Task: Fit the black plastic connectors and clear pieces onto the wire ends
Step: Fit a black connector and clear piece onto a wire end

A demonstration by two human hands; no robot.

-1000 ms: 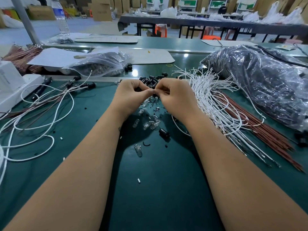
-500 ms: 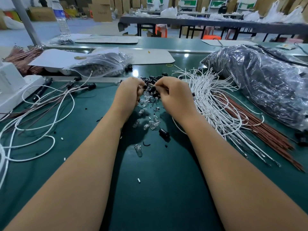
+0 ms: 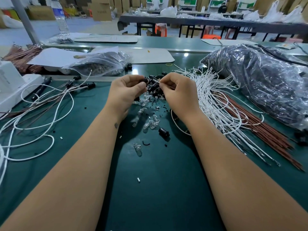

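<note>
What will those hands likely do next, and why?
Probably bring the two together: the left hand holds a black connector, the right hand pinches a wire end aimed at it, with a small gap still between them.

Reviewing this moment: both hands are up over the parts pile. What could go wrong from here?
1. The left hand holds a black connector and the right hand pinches a thin wire end; the two are apart, so the wire end could miss or bend.
2. Loose clear pieces lie beneath the forearms and could be swept away.
</note>
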